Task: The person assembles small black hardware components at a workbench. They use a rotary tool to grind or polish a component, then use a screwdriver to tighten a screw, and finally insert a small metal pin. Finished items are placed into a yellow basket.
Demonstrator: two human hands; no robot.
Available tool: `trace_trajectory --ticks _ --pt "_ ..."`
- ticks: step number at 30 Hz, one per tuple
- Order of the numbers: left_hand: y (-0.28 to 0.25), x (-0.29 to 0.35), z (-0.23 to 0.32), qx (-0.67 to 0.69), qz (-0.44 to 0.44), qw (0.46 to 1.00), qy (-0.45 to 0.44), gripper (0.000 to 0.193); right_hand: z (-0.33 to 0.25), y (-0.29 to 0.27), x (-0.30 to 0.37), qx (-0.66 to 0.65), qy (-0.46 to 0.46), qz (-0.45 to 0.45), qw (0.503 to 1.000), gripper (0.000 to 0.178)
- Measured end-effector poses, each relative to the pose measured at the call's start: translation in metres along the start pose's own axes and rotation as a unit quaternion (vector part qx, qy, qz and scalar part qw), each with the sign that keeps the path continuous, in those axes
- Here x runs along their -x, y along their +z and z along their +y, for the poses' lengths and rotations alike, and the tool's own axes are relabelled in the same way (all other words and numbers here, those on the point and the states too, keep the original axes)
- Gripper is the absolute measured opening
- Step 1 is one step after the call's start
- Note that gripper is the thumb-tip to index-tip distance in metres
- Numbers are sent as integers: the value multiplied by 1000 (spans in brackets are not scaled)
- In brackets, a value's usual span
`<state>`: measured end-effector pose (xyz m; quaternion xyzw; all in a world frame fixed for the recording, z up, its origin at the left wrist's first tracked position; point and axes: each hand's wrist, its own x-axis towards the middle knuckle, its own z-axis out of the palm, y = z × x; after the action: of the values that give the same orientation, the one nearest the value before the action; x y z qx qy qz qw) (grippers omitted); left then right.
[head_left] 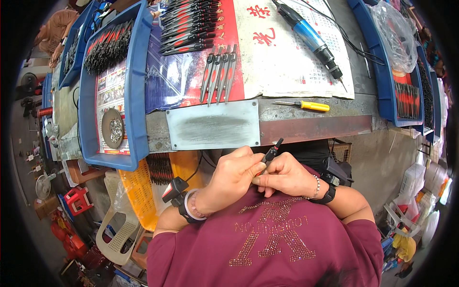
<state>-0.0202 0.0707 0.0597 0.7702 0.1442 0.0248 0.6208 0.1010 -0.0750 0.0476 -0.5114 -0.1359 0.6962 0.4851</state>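
Close to my chest, below the bench's front edge, both hands meet on a slim black-and-red pen-shaped tool (272, 152). Its black end points up and away, while the lower part is hidden by fingers. My left hand (234, 173) is closed, thumb and fingertips pinching at the tool's side. My right hand (289, 176) is also closed, with its fingers wrapped about the lower end. Beyond them, a pale metal plate (213, 125) with a dark smudge lies at the bench edge. Several similar pointed tools (219, 76) lie side by side just behind it.
A yellow-handled screwdriver (313, 106) lies right of the plate, with a blue electric screwdriver (311, 38) behind. On the left, a blue tray (138, 95) holds more tools and a dish of small metal parts (114, 128). Another blue tray (386, 95) stands right.
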Motion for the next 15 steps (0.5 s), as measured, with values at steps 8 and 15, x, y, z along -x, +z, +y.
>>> trace_trajectory --ticks 8,15 --pt "-1 2 -2 -2 -11 1000 10 15 -3 0 3 40 -3 -8 999 22" --pt "-12 -9 -18 383 -151 889 -198 27 -2 -8 -3 3 13 -52 999 20"
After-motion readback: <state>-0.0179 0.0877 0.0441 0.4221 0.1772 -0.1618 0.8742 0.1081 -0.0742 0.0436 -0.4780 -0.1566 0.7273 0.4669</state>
